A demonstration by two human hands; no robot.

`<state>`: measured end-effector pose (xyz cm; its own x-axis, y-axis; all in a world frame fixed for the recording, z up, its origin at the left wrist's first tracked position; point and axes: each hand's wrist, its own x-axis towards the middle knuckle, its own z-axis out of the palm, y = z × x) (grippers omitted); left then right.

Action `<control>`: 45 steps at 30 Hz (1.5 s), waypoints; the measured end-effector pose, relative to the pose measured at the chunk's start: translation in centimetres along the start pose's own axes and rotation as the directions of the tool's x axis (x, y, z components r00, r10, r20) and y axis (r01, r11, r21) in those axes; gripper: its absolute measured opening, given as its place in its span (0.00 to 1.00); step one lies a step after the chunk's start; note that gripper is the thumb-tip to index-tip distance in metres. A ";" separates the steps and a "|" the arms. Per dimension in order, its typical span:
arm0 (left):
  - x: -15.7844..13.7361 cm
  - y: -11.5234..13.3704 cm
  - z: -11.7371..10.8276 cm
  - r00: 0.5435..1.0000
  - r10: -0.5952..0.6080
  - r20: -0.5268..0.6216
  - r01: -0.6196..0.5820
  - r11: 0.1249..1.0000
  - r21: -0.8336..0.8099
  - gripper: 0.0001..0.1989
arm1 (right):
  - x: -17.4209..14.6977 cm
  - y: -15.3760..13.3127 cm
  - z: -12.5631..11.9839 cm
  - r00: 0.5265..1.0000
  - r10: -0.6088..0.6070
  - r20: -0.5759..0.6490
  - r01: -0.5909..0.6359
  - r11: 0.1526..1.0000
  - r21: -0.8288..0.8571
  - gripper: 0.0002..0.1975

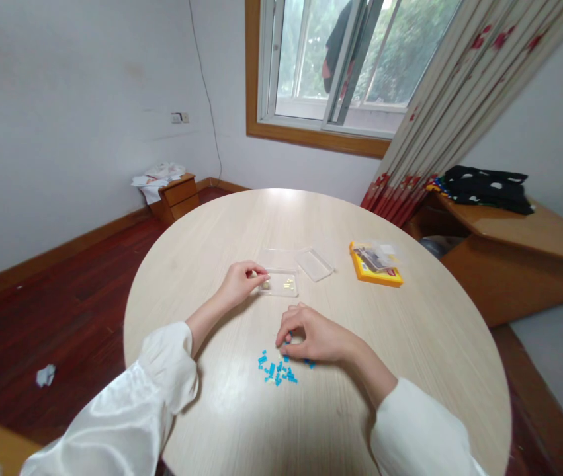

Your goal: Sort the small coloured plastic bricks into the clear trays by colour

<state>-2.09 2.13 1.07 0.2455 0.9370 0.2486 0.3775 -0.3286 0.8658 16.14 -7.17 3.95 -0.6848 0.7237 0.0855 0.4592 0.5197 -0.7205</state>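
Observation:
Blue building bricks (277,371), small and loose, lie in a scattered pile on the round table. Over the far right side of this pile is my right hand (317,336), thumb and forefinger closed in a pinch; what they hold is too small to make out. My left hand (242,284) is closed at the left end of a shallow clear plastic box (278,291), its fingertips over the box. Whether they grip the rim or a small piece cannot be told. Several pale yellow pieces (288,284) lie in the right part of the box.
A clear plastic lid or tray (315,264) lies just beyond the box. Farther right, a yellow box (378,276) has clear packaging on top. The round wooden table (425,370) has a curved edge. Dark folded cloth (487,188) rests on a side cabinet.

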 end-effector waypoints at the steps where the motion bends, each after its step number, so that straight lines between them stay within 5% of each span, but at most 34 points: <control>1: 0.0 0.0 0.1 1.000 0.009 -0.015 -0.009 1.000 0.025 0.05 | 0.0 -0.1 0.1 1.000 0.004 0.023 -0.004 1.000 -0.007 0.05; 6: -0.1 -0.2 0.7 0.997 0.060 -0.047 -0.053 0.988 0.146 0.06 | -0.2 0.0 0.5 0.997 0.002 0.080 0.002 0.999 -0.049 0.07; 13: -0.1 0.1 1.0 0.996 0.034 -0.084 -0.012 0.968 0.251 0.20 | -0.3 0.0 0.5 0.999 0.000 0.038 0.002 0.999 -0.034 0.10; 20: -0.2 0.3 0.6 0.997 0.030 -0.068 -0.015 0.978 0.209 0.23 | -0.3 -0.2 0.5 1.000 -0.001 0.027 0.002 1.000 -0.020 0.07; 25: -0.4 0.9 0.1 0.997 0.032 0.065 -0.038 0.995 0.090 0.22 | -0.1 0.5 0.3 0.992 0.095 -0.083 -0.077 0.977 0.200 0.05; 28: -0.9 1.4 -0.1 0.969 0.055 0.240 -0.066 0.997 0.038 0.22 | 0.3 1.8 0.0 0.916 0.173 -0.361 -0.060 0.951 0.303 0.07; 32: -1.7 2.2 0.3 0.920 0.118 0.374 -0.137 0.990 0.026 0.20 | 0.9 4.0 -0.4 0.653 0.275 -0.706 -0.075 0.951 0.301 0.10; 34: -2.1 2.6 0.5 0.901 0.128 0.414 -0.152 0.988 0.026 0.19 | 1.3 4.8 -0.3 0.572 0.263 -0.777 -0.105 0.963 0.248 0.09; 40: -2.4 2.9 0.7 0.829 0.128 0.544 -0.176 0.984 0.037 0.18 | 2.0 5.5 0.3 0.545 0.175 -0.820 -0.156 0.982 0.106 0.09; 45: -3.0 3.5 0.9 0.733 0.216 0.646 -0.253 0.967 -0.036 0.09 | 2.1 6.3 0.6 0.500 0.216 -0.839 -0.181 0.973 0.142 0.20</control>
<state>-0.69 -1.90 2.98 0.8377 0.5389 0.0883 0.2705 -0.5500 0.7901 17.27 -2.65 -0.81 0.2315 0.8546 0.4648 0.4901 0.3102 -0.8146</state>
